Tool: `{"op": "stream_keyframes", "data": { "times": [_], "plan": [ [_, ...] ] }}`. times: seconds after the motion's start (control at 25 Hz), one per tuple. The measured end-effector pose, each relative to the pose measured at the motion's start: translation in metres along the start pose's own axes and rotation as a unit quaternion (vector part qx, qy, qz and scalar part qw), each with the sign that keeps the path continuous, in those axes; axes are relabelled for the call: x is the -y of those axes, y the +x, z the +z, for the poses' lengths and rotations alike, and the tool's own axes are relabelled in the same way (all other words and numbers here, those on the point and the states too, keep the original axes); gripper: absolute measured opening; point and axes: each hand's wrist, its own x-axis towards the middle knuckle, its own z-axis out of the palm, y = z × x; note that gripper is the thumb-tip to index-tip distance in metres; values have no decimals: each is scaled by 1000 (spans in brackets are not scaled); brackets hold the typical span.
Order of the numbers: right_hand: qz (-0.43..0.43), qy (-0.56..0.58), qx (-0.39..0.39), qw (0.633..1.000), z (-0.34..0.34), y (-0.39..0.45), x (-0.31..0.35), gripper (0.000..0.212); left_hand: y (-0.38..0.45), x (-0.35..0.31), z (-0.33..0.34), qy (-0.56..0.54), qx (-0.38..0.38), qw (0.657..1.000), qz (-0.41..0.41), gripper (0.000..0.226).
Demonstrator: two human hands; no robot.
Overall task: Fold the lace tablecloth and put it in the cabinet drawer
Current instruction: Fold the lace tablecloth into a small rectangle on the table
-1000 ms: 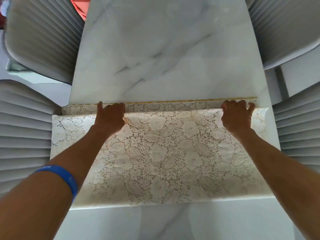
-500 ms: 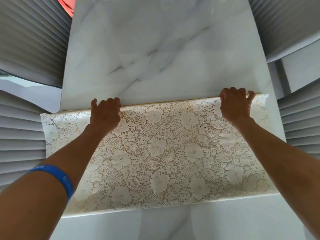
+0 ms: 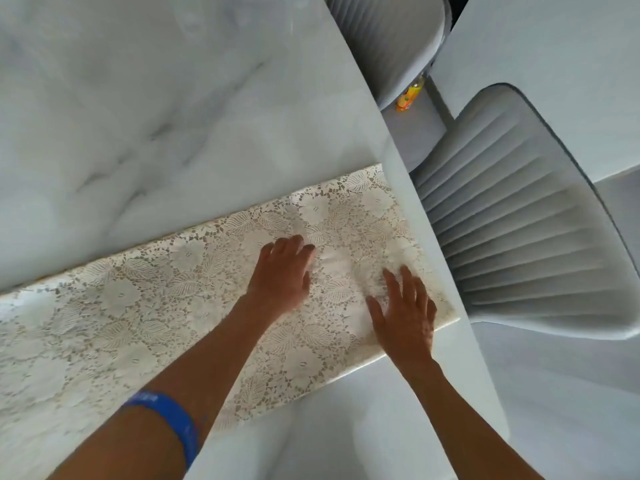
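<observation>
The cream lace tablecloth (image 3: 145, 317) lies folded into a long band across the white marble table (image 3: 166, 109), running from the left edge of view to the table's right edge. My left hand (image 3: 282, 275), with a blue wristband on its forearm, rests palm down on the cloth near its right end. My right hand (image 3: 405, 317) lies flat beside it with fingers spread, close to the cloth's right edge. Neither hand grips anything. No cabinet or drawer is in view.
A grey ribbed chair (image 3: 526, 230) stands right beside the table's right edge, and a second chair (image 3: 384, 39) stands further back. A small orange object (image 3: 408, 97) lies on the floor between them.
My view has swung to the right. Both hands have let go of the cloth's far edge and moved onto its right end, lying flat; the cloth's far fold now lies closed.
</observation>
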Motion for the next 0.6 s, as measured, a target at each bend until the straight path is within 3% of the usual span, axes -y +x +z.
{"op": "stream_keyframes", "data": {
  "times": [0.24,0.4,0.6],
  "plan": [
    [-37,-43,41,998,9,5,-24,69,140,-48,-25,37,22,996,-79,51],
    [-48,-35,76,995,5,7,-31,71,170,-54,-31,-32,22,985,-167,69],
    [-61,-26,100,993,-2,10,-32,72,170,-59,-27,-112,-14,981,-157,17]
  ]
}}
